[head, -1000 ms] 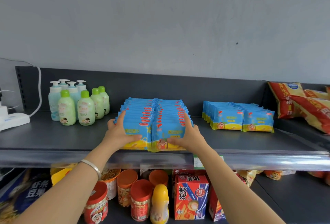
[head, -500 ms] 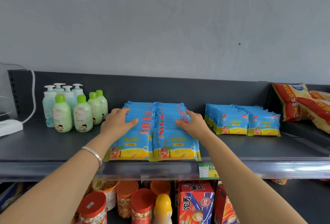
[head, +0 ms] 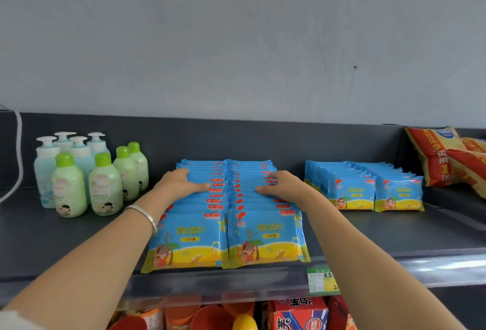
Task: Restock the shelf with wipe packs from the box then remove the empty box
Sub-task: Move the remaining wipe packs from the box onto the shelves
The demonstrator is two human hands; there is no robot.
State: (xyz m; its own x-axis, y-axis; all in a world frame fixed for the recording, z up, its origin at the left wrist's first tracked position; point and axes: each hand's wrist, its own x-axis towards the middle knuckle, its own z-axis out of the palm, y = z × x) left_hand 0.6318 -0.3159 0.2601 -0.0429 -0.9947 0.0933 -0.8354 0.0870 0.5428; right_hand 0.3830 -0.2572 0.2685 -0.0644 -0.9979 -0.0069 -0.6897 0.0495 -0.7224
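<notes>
Wipe packs (head: 226, 214) sat in two side-by-side rows on the shelf (head: 394, 240), standing on edge and leaning back, front pair right at the lip. Left hand (head: 181, 181) lay flat on top of the left row, right hand (head: 278, 185) flat on the right row; palms spread, gripping nothing. Likely pressing down to square the rows and stop packs tipping forward. A second batch of packs (head: 365, 187) sat well apart to the right, lotion bottles (head: 86, 171) to the left. Box not in view.
</notes>
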